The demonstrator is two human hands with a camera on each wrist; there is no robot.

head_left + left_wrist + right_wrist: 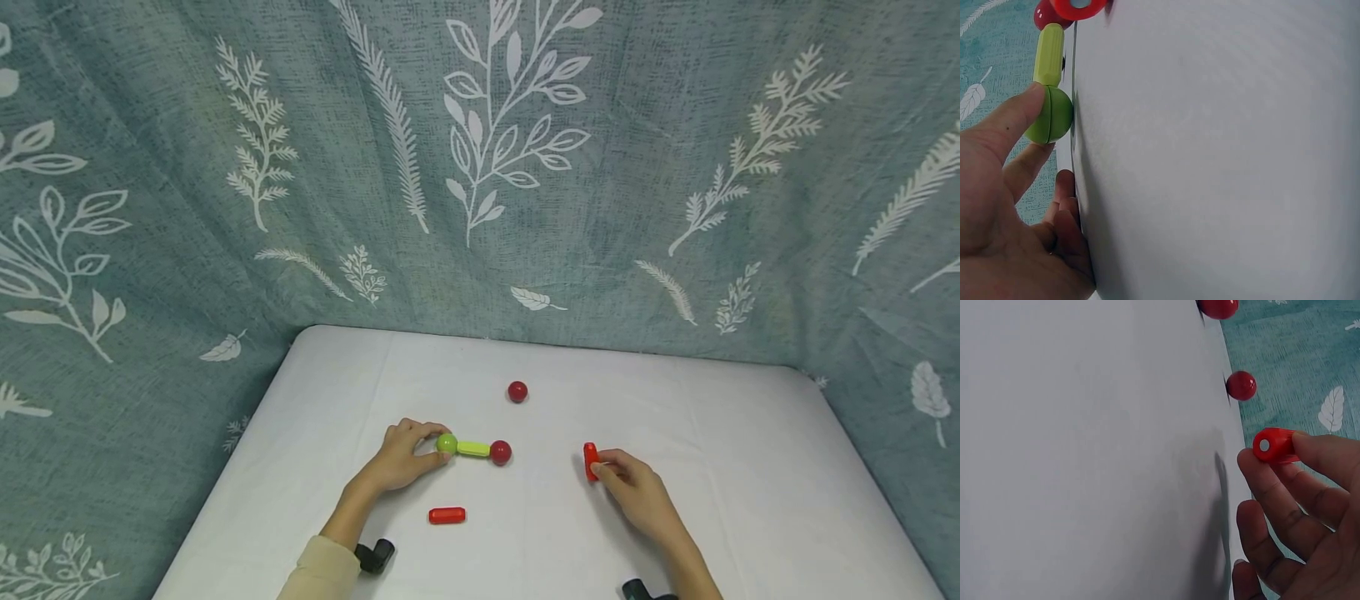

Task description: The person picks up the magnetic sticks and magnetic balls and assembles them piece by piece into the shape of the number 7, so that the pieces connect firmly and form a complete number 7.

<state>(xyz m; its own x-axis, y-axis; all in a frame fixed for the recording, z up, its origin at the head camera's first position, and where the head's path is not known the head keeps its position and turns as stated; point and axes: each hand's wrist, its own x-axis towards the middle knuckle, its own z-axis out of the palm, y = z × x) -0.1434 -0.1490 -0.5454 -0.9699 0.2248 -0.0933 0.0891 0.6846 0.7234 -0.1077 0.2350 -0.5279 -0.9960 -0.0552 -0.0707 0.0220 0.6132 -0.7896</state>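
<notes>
My left hand [406, 456] pinches a green ball [447, 443] between thumb and fingers. A yellow-green rod [473, 449] joins that ball to a dark red ball [500, 452], the three forming a dumbbell shape low over the white table. In the left wrist view, the thumb lies on the green ball [1050, 115]. To the right, my right hand [636, 492] holds a short red rod [591, 461] between thumb and fingertips, upright in the head view. The right wrist view shows a round grey-white spot on the end of this red rod [1275, 445].
A second red rod [447, 516] lies on the white table [750, 467] in front of the dumbbell piece. Farther back is a loose dark red ball [517, 392]. Black wrist devices [375, 556] show at both forearms. A patterned teal cloth [600, 275] hangs behind the table.
</notes>
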